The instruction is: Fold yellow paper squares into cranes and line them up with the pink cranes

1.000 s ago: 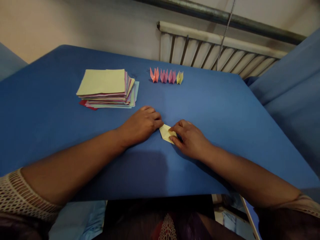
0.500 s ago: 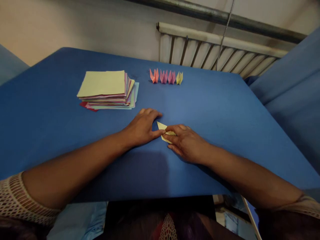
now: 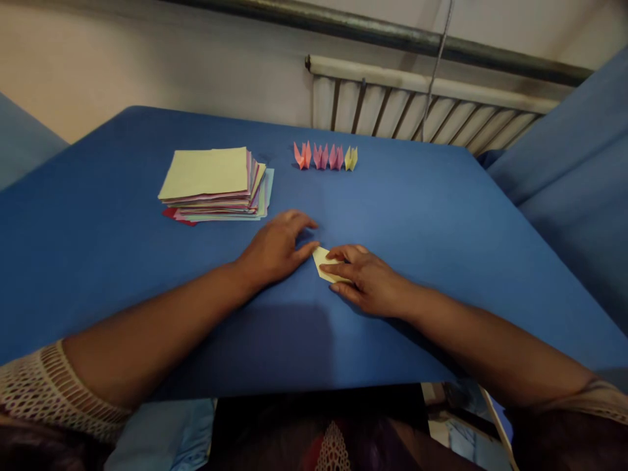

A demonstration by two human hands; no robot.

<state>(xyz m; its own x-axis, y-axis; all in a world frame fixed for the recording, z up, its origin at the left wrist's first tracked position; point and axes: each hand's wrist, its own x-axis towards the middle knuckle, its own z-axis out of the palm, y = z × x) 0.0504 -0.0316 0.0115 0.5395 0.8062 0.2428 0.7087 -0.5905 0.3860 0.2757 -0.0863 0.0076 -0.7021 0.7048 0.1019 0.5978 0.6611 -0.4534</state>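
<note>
A small piece of folded pale yellow paper (image 3: 322, 260) lies on the blue table in front of me. My right hand (image 3: 366, 278) holds it down, index and middle fingers on top and the thumb by its near edge; the palm hides the paper's right part. On the other side, my left hand (image 3: 282, 245) is open, thumb and fingers apart. Its thumb tip meets the paper's upper left corner, while the other fingers curve above the table beyond it.
A thick stack of coloured paper (image 3: 206, 173), yellow on top, lies at the back left. Several small folded paper figures (image 3: 320, 157) in orange, pink and yellow stand in a row at the back. Behind the blue table (image 3: 417, 216) are a radiator (image 3: 383, 104) and a pipe.
My left thumb has slid from the middle of the paper out to its upper left corner. The pointed tip that stuck out there no longer shows. My right hand has hardly moved.
</note>
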